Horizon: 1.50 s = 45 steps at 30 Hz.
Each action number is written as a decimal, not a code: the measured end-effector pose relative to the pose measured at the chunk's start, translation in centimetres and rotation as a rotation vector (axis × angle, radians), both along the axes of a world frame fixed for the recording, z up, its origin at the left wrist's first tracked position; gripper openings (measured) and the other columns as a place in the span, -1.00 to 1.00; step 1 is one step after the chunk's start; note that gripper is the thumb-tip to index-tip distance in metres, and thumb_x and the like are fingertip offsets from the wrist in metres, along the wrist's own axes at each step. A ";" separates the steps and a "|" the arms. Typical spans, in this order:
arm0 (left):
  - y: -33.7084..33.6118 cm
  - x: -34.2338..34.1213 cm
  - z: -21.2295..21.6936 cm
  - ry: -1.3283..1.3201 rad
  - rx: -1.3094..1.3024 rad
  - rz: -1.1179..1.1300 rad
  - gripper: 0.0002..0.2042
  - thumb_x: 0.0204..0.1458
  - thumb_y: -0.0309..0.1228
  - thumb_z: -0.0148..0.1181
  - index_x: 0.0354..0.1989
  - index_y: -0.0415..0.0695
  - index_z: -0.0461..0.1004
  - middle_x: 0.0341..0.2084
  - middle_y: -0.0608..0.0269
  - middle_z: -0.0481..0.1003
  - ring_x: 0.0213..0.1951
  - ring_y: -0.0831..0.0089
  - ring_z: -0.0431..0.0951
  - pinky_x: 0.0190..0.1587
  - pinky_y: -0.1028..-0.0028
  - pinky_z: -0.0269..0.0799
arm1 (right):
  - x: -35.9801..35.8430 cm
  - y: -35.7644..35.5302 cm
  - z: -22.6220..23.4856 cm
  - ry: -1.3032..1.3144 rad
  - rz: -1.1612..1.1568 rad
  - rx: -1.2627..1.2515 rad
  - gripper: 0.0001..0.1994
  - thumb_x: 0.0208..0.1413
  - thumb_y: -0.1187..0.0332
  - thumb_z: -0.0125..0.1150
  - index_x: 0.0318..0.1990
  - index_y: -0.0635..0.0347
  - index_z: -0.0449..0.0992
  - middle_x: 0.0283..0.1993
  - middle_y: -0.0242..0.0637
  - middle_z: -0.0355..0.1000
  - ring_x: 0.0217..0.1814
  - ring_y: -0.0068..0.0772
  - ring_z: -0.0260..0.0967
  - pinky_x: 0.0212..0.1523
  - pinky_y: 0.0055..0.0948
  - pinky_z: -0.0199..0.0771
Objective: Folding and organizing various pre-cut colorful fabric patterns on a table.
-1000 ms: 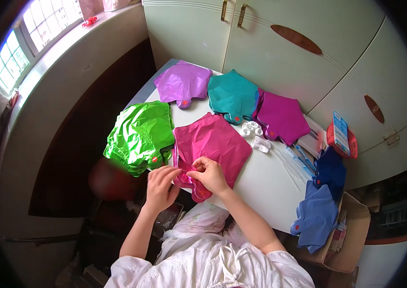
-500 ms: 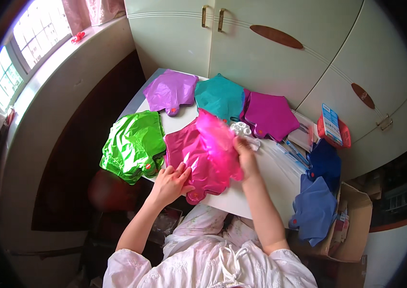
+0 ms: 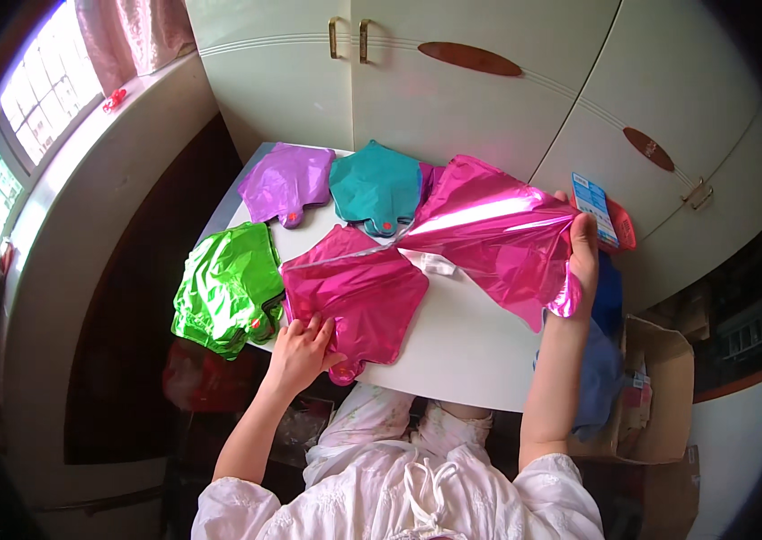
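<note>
A stack of flat, shiny pink foil balloons (image 3: 372,297), star-like with a rounded tab, lies on the white table (image 3: 480,360) before me. My left hand (image 3: 300,358) rests on its lower left part, fingers stretched out. Off to the right, my right hand (image 3: 582,256) grips the edge of a pink foil balloon (image 3: 493,229) by its far end, raised and pulled taut. Its other end meets the stack's upper edge. Behind this raised sheet most of a magenta foil stack is hidden, along with part of a white item (image 3: 430,262).
Green (image 3: 228,288), purple (image 3: 286,183) and teal (image 3: 374,186) foil stacks lie left and behind. At right are a dark blue pile (image 3: 609,292), a slate-blue one (image 3: 599,382), a cardboard box (image 3: 682,369) and a red basket (image 3: 624,225) with a blue-white packet (image 3: 591,202). Cabinets stand behind.
My right hand has moved right, drawing a pink foil balloon from over the stack into a stretched sheet. The left hand stays on the stack. The view has shifted slightly right.
</note>
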State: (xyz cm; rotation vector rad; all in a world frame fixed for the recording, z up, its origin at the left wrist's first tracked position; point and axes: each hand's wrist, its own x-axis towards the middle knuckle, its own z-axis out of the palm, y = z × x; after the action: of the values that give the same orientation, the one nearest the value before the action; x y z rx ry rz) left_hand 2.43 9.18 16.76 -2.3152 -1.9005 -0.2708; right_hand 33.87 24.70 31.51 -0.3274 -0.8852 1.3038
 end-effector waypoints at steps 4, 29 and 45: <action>-0.1 0.2 -0.1 0.006 0.008 0.000 -0.38 -0.15 0.08 0.14 0.01 -0.13 0.39 -0.03 0.16 0.41 -0.16 0.26 0.38 -0.14 0.29 0.33 | 1.3 0.5 0.3 0.008 0.060 0.092 -0.91 0.18 0.34 0.01 -0.29 0.13 0.36 0.01 -0.09 0.36 0.10 -0.14 0.31 0.08 -0.13 0.41; -0.1 0.1 -0.9 0.009 0.011 -0.012 -0.38 -0.15 0.09 0.12 -0.01 -0.16 0.41 -0.11 0.16 0.45 -0.16 0.24 0.38 -0.13 0.27 0.32 | 7.9 4.4 0.7 -0.534 -0.173 0.075 -0.90 0.14 0.34 0.13 -0.38 0.10 0.42 -0.46 -0.57 0.31 -0.39 -0.76 0.19 -0.33 -0.72 0.21; 0.0 0.9 0.5 0.008 -0.100 0.039 -0.37 -0.11 0.09 0.11 0.01 -0.19 0.39 -0.02 0.01 0.40 -0.22 0.16 0.44 -0.11 0.27 0.36 | 4.1 -11.6 -2.4 -1.398 -0.250 0.678 -0.86 -0.13 0.55 0.21 -0.42 0.16 0.37 -0.14 -0.22 0.44 -0.04 -0.16 0.41 0.01 -0.14 0.39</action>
State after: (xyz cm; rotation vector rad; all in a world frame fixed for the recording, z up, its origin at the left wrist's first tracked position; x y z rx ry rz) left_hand 3.33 9.14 17.25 -2.3345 -1.9966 -0.1647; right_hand 38.02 13.06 29.15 -0.7870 -2.2718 0.3136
